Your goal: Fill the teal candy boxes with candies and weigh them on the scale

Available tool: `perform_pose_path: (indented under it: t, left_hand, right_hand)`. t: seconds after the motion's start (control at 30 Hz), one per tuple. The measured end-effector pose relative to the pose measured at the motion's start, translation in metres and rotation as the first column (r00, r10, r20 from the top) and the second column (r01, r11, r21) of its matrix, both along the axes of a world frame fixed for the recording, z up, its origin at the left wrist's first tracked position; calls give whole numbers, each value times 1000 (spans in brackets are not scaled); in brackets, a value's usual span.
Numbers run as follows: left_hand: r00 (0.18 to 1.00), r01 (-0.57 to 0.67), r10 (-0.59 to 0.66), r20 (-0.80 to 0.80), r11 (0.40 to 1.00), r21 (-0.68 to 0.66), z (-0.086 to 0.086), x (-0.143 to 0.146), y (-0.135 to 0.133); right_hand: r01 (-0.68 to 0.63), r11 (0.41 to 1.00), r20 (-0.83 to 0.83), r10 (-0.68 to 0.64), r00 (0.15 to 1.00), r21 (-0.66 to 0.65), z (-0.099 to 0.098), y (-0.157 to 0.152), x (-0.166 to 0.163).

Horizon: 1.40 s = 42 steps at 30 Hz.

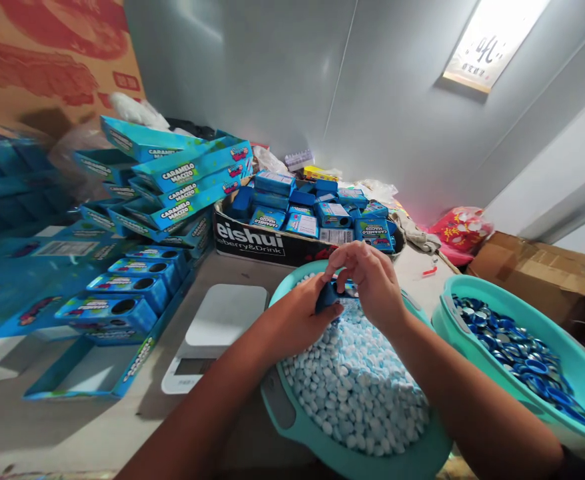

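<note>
- Here's the left hand (pixel 297 317), thumb and fingers wrapped around a small blue box (pixel 325 298): a firm grip on its side.
- And the right hand (pixel 372 283) arches over it, fingers curled; whether that grip pinches the box or merely shields it, I cannot tell.
- The box sits above the far part of a turquoise basin (pixel 306 441), full of pale sweets (pixel 362 400), toward the near edge of the surface (pixel 242 270).
- Now the handling: it looks light and fairly stiff, probably thin-walled, so a hard squeeze could dent it; the glossy skin may slip a little.
- Best hold, I'd say: opposite side walls, low down, leaving the top face free.
- The sweets look small, hard and smooth, likely to roll and scatter, so level is the safer way to carry.
- Left of the basin, a white scale (pixel 230 313); toward the near right corner, a second basin (pixel 492 373) of shiny blue-and-silver lids (pixel 512 347), slick little things by their look.
</note>
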<state>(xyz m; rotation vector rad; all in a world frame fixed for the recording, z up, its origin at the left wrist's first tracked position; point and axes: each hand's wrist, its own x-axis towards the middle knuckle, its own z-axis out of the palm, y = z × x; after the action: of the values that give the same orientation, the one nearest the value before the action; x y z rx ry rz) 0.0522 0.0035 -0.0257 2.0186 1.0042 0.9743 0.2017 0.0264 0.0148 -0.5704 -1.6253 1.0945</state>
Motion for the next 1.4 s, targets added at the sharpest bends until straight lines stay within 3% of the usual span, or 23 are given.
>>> perform_pose_path:
  t: [0.1, 0.2, 0.27, 0.37, 0.47, 0.57, 0.87, 1.03, 1.4]
  left_hand:
    - [999, -28, 28, -25, 1000, -7, 0, -1, -1]
    - [999, -40, 40, -19, 999, -3, -1, -1, -2]
    - [997, -73, 73, 19, 997, -8, -2, 0, -2]
    - [981, -166, 169, 94, 985, -41, -3, 0, -1]
    - [946, -266, 277, 170, 960, -85, -5, -1, 1]
    - [911, -317, 338, 237, 940, -124, -7, -1, 3]
    - [905, -332, 351, 240, 936, -117, -11, -1, 4]
    - [922, -342, 355, 153, 934, -106, -7, -2, 1]
    - [927, -317, 333, 172, 941, -116, -9, -2, 4]
  right_hand:
    - [20, 995, 98, -29, 995, 95, 5, -2, 2]
    - [141, 951, 244, -211, 946, 276, 15, 0, 12]
    - [210, 913, 377, -343, 860, 350, 20, 4, 23]
    - [318, 900, 562, -435, 704, 298, 19, 14, 39]
    - [322, 911, 668, -408, 623, 257, 14, 21, 44]
    - [241, 918, 667, -395, 632, 316, 12, 19, 36]
    - [175, 831, 595, -509, 622, 528, 7, 17, 28]
    - [118, 874, 629, -427, 649, 472, 6, 13, 22]
    - [160, 858, 593, -460, 660, 488, 5, 13, 18]
